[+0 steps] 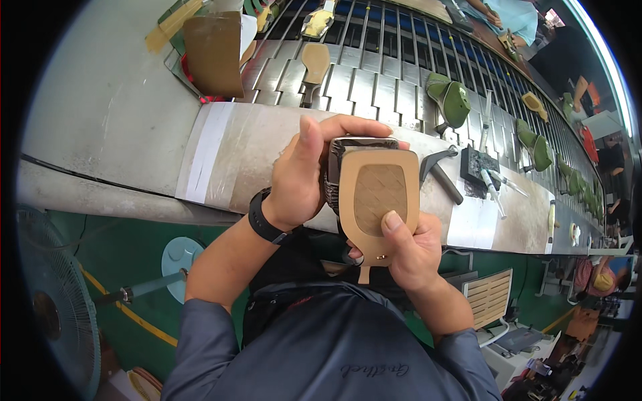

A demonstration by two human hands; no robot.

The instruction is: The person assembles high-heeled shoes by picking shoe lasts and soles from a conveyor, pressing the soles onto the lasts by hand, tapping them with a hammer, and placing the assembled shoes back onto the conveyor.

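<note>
A tan shoe sole (380, 167) with a textured, darker rounded panel faces up in front of me. Behind it, mostly covered, is a dark shoe (332, 175); its edge shows at the top and left. My left hand (299, 175) cups the shoe's left side, fingers bent over its top end and thumb raised. My right hand (416, 257) grips the sole near its lower end, thumb pressed on its face and fingers underneath. A narrow tan tab sticks out below. Whether sole and shoe touch along their whole length is hidden.
A hammer (443, 179) lies on the bench right of the shoe, beside a black block (477, 166) with brushes. Beyond, a slatted metal conveyor carries green shoes (455, 103) and a tan sole (315, 63). A fan (55, 301) stands left. Another person's hand (491, 17) shows across the conveyor.
</note>
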